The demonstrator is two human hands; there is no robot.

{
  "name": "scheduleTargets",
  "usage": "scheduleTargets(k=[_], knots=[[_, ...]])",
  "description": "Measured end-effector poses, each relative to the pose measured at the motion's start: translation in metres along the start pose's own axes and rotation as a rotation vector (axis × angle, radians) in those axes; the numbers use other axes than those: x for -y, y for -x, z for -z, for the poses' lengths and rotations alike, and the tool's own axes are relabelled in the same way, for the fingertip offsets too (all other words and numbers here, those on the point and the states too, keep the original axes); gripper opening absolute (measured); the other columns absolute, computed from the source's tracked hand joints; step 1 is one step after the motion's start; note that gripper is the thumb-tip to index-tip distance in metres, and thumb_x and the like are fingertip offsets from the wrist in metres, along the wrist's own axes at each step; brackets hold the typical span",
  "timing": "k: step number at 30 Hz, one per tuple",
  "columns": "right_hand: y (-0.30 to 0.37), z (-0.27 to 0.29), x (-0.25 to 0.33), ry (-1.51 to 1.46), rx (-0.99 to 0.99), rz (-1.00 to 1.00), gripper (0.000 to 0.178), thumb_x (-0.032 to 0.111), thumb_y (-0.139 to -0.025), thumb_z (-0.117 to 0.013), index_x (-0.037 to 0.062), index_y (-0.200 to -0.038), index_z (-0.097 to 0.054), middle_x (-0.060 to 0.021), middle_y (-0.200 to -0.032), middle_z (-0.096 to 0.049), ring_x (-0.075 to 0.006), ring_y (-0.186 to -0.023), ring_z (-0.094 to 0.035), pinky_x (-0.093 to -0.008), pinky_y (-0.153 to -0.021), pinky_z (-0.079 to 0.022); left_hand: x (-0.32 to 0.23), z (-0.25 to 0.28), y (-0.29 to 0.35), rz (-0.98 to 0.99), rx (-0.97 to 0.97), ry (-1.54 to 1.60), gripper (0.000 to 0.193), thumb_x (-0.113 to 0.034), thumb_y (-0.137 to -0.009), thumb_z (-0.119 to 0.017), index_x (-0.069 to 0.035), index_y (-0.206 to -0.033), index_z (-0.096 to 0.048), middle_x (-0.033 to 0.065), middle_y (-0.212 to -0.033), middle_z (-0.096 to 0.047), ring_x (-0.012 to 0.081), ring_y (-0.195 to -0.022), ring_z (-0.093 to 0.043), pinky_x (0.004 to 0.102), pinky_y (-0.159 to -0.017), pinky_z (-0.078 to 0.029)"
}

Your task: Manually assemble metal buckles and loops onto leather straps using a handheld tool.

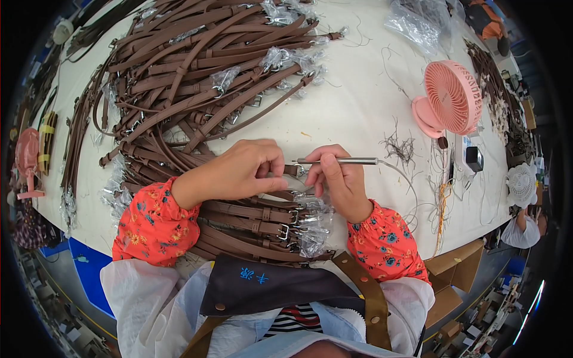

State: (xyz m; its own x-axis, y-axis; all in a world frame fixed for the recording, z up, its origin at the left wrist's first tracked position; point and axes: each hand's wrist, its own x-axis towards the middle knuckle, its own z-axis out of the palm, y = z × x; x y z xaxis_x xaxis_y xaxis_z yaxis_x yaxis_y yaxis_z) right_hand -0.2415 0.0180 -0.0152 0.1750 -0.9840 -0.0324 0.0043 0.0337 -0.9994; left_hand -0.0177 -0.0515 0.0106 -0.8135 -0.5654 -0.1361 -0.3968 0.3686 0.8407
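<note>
My right hand [340, 179] grips a slim metal pen-shaped tool [358, 160] with a thin cable trailing from its right end. Its tip points left, toward a buckle end of a brown strap [290, 170] between my hands. My left hand [245, 171] is closed with curled fingers at that strap, seemingly pinching it; the exact grip is partly hidden. Beneath both hands lies a row of brown buckled straps [256, 227], their metal buckles covered in clear plastic wrap [315, 230].
A large heap of brown straps [197, 59] covers the table's far left. A pink fan [452, 98] stands at right, near dark thread scraps [400, 148] and a small black-and-white box [474, 159]. Clear plastic bags [421, 24] lie farther back. An open cardboard box [456, 274] sits beyond the near-right edge.
</note>
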Motion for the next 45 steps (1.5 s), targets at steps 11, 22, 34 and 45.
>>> scheduleTargets(k=[11, 22, 34, 45], knots=[[-0.001, 0.001, -0.004, -0.026, -0.036, 0.182, 0.03, 0.026, -0.105, -0.041, -0.0005, -0.113, -0.055, -0.0085, -0.084, -0.062, -0.0103, -0.067, -0.057, -0.0233, -0.061, -0.047, 0.007, -0.009, -0.003, -0.283, -0.314, -0.444, 0.019, -0.009, -0.075, -0.072, -0.004, -0.086, -0.057, 0.0089, -0.084, -0.057, 0.0306, -0.081, -0.057, 0.0412, -0.069, -0.047], [-0.003, 0.001, -0.005, -0.045, -0.054, 0.175, 0.032, 0.028, -0.105, -0.04, -0.0009, -0.115, -0.052, -0.0097, -0.086, -0.062, -0.0114, -0.067, -0.058, -0.0235, -0.063, -0.048, -0.003, -0.008, 0.002, -0.006, -0.177, -0.109, 0.026, -0.006, -0.077, -0.072, -0.004, -0.091, -0.051, 0.0115, -0.088, -0.054, 0.032, -0.074, -0.059, 0.0401, -0.063, -0.046], [-0.006, 0.001, -0.004, -0.149, -0.13, 0.154, 0.034, 0.028, -0.106, -0.037, -0.0024, -0.114, -0.049, -0.0131, -0.086, -0.061, -0.0137, -0.065, -0.06, -0.0264, -0.064, -0.05, 0.001, -0.024, -0.007, -0.063, -0.254, -0.194, 0.018, -0.013, -0.082, -0.072, -0.01, -0.1, -0.07, 0.005, -0.082, -0.058, 0.0181, -0.065, -0.058, 0.0305, -0.06, -0.046], [-0.002, 0.004, -0.002, -0.118, -0.079, 0.025, 0.039, 0.034, -0.105, -0.041, -0.0015, -0.105, -0.057, -0.0083, -0.072, -0.063, -0.0101, -0.055, -0.056, -0.0218, -0.053, -0.046, 0.006, -0.012, -0.004, 0.099, -0.223, 0.052, 0.007, -0.006, -0.084, -0.069, 0.001, -0.086, -0.066, 0.0074, -0.074, -0.065, 0.013, -0.063, -0.062, 0.0276, -0.058, -0.047]])
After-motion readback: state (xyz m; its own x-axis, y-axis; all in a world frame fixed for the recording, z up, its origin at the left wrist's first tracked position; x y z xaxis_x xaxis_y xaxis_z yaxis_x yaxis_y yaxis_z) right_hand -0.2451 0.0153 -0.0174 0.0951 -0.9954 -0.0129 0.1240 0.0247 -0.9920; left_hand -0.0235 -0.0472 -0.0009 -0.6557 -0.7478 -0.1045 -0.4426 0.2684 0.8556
